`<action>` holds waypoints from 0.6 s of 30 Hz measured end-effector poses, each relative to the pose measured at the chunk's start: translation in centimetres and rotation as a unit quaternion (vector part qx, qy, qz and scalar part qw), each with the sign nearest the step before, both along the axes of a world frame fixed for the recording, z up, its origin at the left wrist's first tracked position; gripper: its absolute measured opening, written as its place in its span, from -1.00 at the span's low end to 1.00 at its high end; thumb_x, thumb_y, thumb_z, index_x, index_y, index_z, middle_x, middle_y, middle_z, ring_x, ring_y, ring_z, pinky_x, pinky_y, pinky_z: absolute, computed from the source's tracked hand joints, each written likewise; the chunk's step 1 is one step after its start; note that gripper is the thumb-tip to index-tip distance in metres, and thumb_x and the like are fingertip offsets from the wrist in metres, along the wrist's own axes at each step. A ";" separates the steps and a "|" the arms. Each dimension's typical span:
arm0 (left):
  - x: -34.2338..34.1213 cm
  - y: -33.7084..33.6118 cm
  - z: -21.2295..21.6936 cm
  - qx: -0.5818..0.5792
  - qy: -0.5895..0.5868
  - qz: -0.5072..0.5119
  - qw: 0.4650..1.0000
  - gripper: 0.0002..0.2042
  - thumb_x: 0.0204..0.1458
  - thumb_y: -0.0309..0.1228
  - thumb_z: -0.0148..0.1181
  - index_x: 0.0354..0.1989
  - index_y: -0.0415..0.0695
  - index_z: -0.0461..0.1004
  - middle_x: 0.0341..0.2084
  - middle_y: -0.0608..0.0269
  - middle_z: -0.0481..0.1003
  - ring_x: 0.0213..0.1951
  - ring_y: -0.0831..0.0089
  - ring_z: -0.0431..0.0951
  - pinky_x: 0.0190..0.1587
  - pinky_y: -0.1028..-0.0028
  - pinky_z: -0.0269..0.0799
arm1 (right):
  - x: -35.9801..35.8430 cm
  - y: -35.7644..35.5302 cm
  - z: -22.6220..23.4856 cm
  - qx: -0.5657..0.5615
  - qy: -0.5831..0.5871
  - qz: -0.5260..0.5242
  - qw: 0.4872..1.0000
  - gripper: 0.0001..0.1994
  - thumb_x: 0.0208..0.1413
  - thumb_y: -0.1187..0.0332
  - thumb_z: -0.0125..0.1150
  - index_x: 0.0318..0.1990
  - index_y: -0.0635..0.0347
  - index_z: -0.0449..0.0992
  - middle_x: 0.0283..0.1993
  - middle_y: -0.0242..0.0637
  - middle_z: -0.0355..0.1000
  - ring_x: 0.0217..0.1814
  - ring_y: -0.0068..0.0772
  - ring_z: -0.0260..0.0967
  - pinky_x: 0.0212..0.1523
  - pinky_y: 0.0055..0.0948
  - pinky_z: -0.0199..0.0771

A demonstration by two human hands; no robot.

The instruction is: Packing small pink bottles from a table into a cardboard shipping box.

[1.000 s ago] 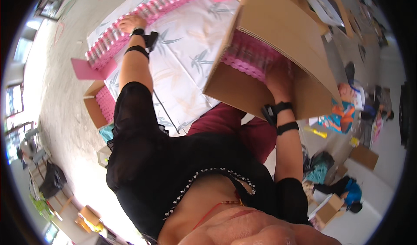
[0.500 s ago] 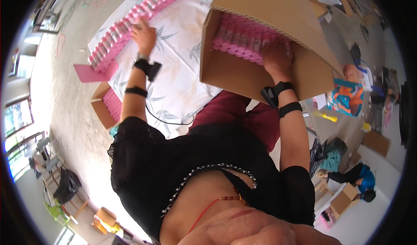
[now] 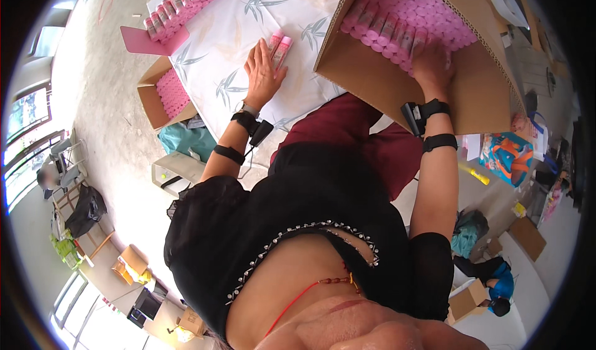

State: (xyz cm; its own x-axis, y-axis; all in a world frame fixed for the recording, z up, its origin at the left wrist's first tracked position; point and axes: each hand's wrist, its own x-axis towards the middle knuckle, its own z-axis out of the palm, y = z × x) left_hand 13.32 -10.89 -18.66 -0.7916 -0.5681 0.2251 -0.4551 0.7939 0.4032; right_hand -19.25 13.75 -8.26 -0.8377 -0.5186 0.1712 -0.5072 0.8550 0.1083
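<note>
On the patterned tablecloth (image 3: 223,64), my left hand (image 3: 263,77) holds two small clear tubes with pink caps (image 3: 279,49) between its fingers and thumb. My right hand (image 3: 430,67) reaches into a large open cardboard box (image 3: 366,70) tilted toward me. Its bent fingers close over the right end of a row of pink-capped tubes (image 3: 389,30); the fingertips are hidden. Behind that row, the box is packed with many more pink ends. At the far left of the table, a row of the same tubes (image 3: 180,5) stands along a pink carton with its flap (image 3: 152,40) folded out.
Below the table's left edge stands a smaller cardboard box (image 3: 149,95) of pink pieces. A teal cloth bundle (image 3: 186,140) lies near it. On the right are a blue and orange bag (image 3: 506,157) and a yellow tool (image 3: 477,175). Another person (image 3: 500,281) bends over a box at the lower right.
My left hand has left the tube row at the far left and come right and nearer, now with two tubes. My right hand stays in the box. The whole view has shifted.
</note>
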 end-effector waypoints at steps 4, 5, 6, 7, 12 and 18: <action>1.7 0.6 -0.2 0.035 0.015 0.030 0.999 0.07 -0.06 -0.18 0.44 0.49 -0.30 -0.20 0.39 -0.22 0.03 0.40 -0.15 0.01 0.37 -0.05 -0.08 | 0.2 0.0 0.0 -0.008 -0.037 -0.006 0.999 -0.48 0.31 0.02 -0.18 0.15 0.29 0.37 0.18 -0.03 0.43 0.27 -0.02 0.35 0.14 0.28 0.26; 1.9 0.8 0.0 0.035 0.017 0.036 0.999 0.08 -0.07 -0.19 0.44 0.49 -0.28 -0.21 0.40 -0.22 0.02 0.40 -0.16 0.01 0.36 -0.07 -0.09 | 0.0 0.1 -0.4 -0.018 -0.045 -0.019 0.999 -0.45 0.32 0.00 -0.22 0.21 0.29 0.33 0.27 -0.03 0.36 0.35 -0.03 0.27 0.21 0.29 0.16; 1.8 1.0 0.2 0.032 0.017 0.035 0.999 0.08 -0.07 -0.19 0.44 0.49 -0.28 -0.21 0.40 -0.22 0.02 0.40 -0.16 0.01 0.36 -0.07 -0.09 | -0.2 0.2 -0.7 -0.028 -0.052 -0.033 0.998 -0.41 0.33 -0.02 -0.26 0.27 0.29 0.29 0.37 -0.02 0.29 0.43 -0.05 0.20 0.29 0.30 0.06; 1.6 1.3 0.2 0.020 0.025 0.047 0.998 0.02 -0.05 -0.20 0.44 0.48 -0.25 -0.14 0.39 -0.22 0.03 0.38 -0.15 0.03 0.36 -0.07 -0.07 | -0.4 0.3 -1.0 -0.030 -0.052 -0.034 0.998 -0.41 0.33 -0.02 -0.26 0.27 0.29 0.29 0.37 -0.02 0.29 0.43 -0.05 0.20 0.29 0.30 0.06; 1.8 0.9 0.3 -0.034 0.086 0.088 0.992 -0.28 -0.04 -0.26 0.43 0.32 -0.10 0.26 0.32 -0.14 0.14 0.32 -0.10 0.12 0.32 -0.05 0.00 | -0.4 0.1 -1.6 -0.054 -0.035 -0.030 0.997 -0.47 0.33 -0.03 -0.29 0.19 0.20 0.29 0.28 -0.01 0.31 0.39 -0.03 0.21 0.28 0.33 0.07; 0.8 1.7 0.4 -0.052 0.081 0.105 0.990 -0.66 -0.10 -0.31 0.44 -0.12 -0.05 0.55 0.19 0.08 0.29 0.25 -0.02 0.19 0.27 -0.01 0.05 | -0.5 0.3 -2.3 -0.053 0.010 -0.026 0.998 -0.46 0.33 -0.03 -0.30 0.21 0.20 0.28 0.31 -0.03 0.31 0.40 -0.08 0.22 0.28 0.32 0.07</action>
State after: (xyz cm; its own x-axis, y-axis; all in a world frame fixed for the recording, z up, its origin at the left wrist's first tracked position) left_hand 14.15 -9.24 -18.30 -0.6069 -0.6839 0.4050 -0.5512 0.7293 0.4054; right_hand -19.75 14.07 -10.59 -0.8588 -0.4531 0.2391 -0.4610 0.8871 0.0256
